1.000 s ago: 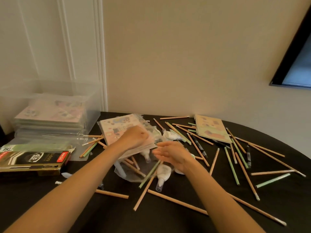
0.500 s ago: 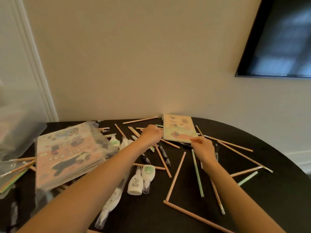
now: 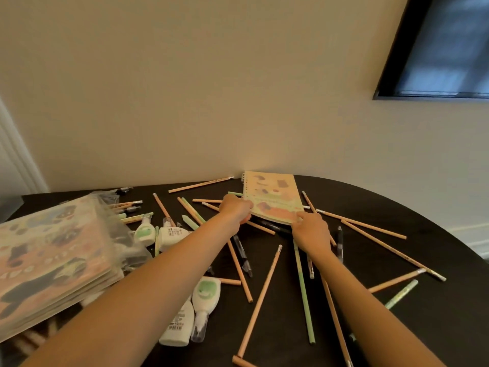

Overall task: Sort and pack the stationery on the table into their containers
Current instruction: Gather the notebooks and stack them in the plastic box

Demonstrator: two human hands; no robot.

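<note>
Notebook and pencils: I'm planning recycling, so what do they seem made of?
The notebook looks like matte printed card, with a spiral binding along one edge. The tan pencils look like unpainted wood, judging by their pale, dull shafts; likely, not certain.

Single head-worn wide-angle view. Sits above near edge of dark surface [image 3: 412,321], faces forward and down toward wall [image 3: 211,102]. Close range. Frame rolled: surface's back edge rises toward right. Left hand [image 3: 235,207] and right hand [image 3: 311,231] reach in from bottom edge to mid-frame.
</note>
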